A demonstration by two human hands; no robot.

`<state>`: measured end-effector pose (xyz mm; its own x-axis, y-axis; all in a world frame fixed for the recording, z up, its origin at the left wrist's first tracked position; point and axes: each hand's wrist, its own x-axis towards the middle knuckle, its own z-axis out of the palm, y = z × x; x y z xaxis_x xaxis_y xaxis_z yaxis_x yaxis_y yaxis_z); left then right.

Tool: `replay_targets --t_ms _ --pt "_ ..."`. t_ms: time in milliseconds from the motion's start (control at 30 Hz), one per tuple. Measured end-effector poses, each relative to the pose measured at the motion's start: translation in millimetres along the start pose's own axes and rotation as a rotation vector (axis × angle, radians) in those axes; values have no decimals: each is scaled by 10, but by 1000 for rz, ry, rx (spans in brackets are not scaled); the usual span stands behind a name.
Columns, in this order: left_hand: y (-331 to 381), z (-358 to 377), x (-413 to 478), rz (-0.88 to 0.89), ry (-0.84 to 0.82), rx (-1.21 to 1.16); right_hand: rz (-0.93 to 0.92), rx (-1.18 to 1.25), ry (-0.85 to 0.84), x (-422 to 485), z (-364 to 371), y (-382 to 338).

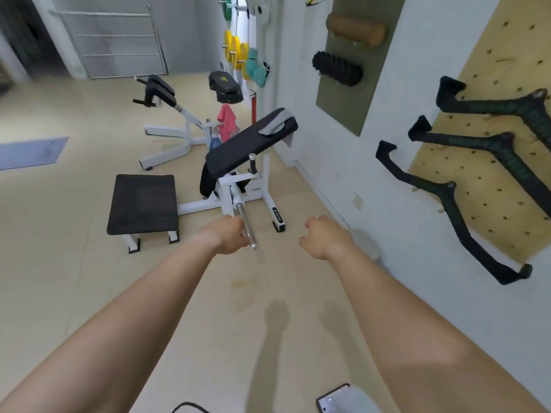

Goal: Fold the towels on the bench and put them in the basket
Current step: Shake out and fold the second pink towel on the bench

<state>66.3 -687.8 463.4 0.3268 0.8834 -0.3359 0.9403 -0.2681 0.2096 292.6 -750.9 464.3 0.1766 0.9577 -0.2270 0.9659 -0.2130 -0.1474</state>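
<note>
A grey towel (275, 124) lies draped over the top end of the slanted black pad of the bench (238, 150). A pink towel (226, 118) hangs behind that pad, and a teal towel (257, 67) hangs higher up on the weight rack. Both my arms reach forward over the floor. My left hand (230, 235) and my right hand (323, 237) are short of the bench, fingers loosely curled, holding nothing. No basket is in view.
A low black seat (143, 204) stands left of the bench, whose steel bar (246, 225) sticks out toward my left hand. A second white machine (179, 120) is behind. Handles (447, 204) hang on the right wall's pegboard. A blue mat (29, 152) lies left.
</note>
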Motion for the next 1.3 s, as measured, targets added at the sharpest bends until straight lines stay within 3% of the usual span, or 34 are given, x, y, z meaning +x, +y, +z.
replay_targets --t_ms 433,900,1300 --pt "-1554 -996 1460 -69 48 -91 -74 -40 -6 2141 -340 -1336" --pt "-3374 -2176 4021 -227 75 -116 -215 -4 -39 5402 -679 -2776" --pt "-4598 -3005 6431 -159 31 -125 -163 -57 -66 7843 -886 -3805"
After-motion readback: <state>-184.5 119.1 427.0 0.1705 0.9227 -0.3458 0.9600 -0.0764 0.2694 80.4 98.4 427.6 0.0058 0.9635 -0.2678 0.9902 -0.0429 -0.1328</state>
